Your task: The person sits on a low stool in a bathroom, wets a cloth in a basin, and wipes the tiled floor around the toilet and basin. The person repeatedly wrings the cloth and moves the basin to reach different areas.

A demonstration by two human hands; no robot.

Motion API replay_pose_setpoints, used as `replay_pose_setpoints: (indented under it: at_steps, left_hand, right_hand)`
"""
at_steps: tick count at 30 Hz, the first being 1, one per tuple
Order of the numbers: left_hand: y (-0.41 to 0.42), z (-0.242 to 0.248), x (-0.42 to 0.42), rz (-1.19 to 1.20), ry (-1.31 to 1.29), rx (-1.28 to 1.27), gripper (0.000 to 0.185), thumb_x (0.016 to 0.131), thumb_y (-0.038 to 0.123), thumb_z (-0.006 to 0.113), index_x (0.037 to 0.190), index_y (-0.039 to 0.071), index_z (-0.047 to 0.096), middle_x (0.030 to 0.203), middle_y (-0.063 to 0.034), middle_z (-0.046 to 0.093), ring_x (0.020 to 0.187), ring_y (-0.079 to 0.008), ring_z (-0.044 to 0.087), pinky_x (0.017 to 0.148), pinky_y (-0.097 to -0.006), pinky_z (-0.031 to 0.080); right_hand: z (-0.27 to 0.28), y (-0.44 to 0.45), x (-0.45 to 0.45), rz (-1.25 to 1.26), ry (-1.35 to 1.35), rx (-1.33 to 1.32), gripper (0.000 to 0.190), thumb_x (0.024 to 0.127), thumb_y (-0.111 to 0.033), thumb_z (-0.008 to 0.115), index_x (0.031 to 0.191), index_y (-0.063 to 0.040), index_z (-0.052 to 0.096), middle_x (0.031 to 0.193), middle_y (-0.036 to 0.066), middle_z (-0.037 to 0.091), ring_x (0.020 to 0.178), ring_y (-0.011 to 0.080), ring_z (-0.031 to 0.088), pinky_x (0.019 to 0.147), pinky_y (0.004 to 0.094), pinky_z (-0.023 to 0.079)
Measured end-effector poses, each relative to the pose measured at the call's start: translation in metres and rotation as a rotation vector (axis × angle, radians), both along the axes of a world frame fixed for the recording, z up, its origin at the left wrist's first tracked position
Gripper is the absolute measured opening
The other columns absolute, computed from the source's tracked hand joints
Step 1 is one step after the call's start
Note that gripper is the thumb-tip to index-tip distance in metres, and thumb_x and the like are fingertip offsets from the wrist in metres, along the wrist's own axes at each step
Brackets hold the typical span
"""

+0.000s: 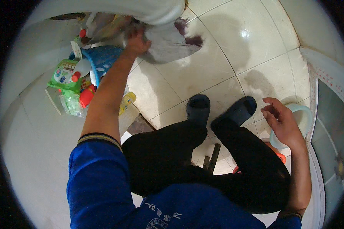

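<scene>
My left hand (136, 41) reaches out to the far left, at the edge of a grey cloth-like piece (167, 43) with dark reddish-brown tufts. The fingertips blur into shadow beneath a rounded white fixture (157, 11), so a grip cannot be made out. Beside that wrist stands a blue plastic basket (110, 54). My right hand (283, 123) hangs at the right with nothing in it, its fingers loosely curled and thumb apart. Partly behind it shows the pale rim of a round tub (308, 116).
Bottles with red caps and a green package (64, 74) crowd the left wall. A yellow bottle (128, 100) lies under my left forearm. My slippered feet (199, 107) rest on cream floor tiles (195, 77). At right is a glazed door panel (332, 128); an orange object (281, 157) sits below the tub.
</scene>
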State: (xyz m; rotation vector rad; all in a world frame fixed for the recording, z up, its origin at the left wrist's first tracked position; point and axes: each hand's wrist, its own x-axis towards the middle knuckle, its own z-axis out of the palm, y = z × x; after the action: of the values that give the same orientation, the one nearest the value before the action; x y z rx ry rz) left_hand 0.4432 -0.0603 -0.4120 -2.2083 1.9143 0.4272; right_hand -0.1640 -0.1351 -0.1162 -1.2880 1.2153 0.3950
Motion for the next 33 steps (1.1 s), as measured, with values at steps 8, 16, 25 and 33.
replay_pose_setpoints:
  at_steps: [8, 16, 25, 33]
  left_hand:
    - [0.069, 0.005, -0.019, 0.153, 0.059, 0.036, 0.092, 0.086, 0.041, 0.068, 0.158, 0.002, 0.026, 0.151, -0.0413, 0.034, 0.142, -0.0587, 0.031, 0.120, -0.0648, 0.023]
    - [0.045, -0.047, 0.064, 0.219, 0.046, 0.062, 0.087, 0.083, 0.039, 0.068, 0.156, 0.007, 0.034, 0.148, -0.0405, 0.039, 0.134, -0.0596, 0.043, 0.112, -0.0670, 0.036]
    - [0.030, -0.009, 0.003, 0.206, 0.013, 0.141, 0.095, 0.084, 0.043, 0.069, 0.160, 0.003, 0.029, 0.154, -0.0393, 0.032, 0.143, -0.0566, 0.031, 0.120, -0.0667, 0.019]
    - [0.147, 0.026, -0.110, 0.279, 0.105, 0.121, 0.103, 0.089, 0.051, 0.069, 0.158, -0.009, 0.021, 0.157, -0.0454, 0.016, 0.150, -0.0603, 0.010, 0.123, -0.0669, 0.006]
  right_hand:
    - [0.021, 0.003, 0.011, 0.058, 0.058, -0.103, 0.042, 0.102, -0.003, 0.061, 0.143, -0.004, 0.053, 0.111, 0.013, 0.071, 0.100, 0.0175, 0.065, 0.089, 0.0315, 0.053]
    - [0.020, 0.007, 0.022, 0.057, 0.063, -0.035, 0.040, 0.103, -0.004, 0.060, 0.143, -0.004, 0.053, 0.114, 0.014, 0.071, 0.104, 0.0190, 0.066, 0.093, 0.0317, 0.052]
    - [0.007, 0.009, 0.002, 0.061, 0.127, -0.103, 0.039, 0.103, -0.005, 0.060, 0.141, -0.004, 0.053, 0.115, 0.017, 0.071, 0.108, 0.0224, 0.068, 0.096, 0.0333, 0.053]
    - [0.014, 0.011, 0.016, 0.106, 0.104, -0.204, 0.038, 0.102, -0.007, 0.062, 0.140, -0.003, 0.055, 0.109, 0.020, 0.073, 0.097, 0.0248, 0.070, 0.088, 0.0364, 0.056]
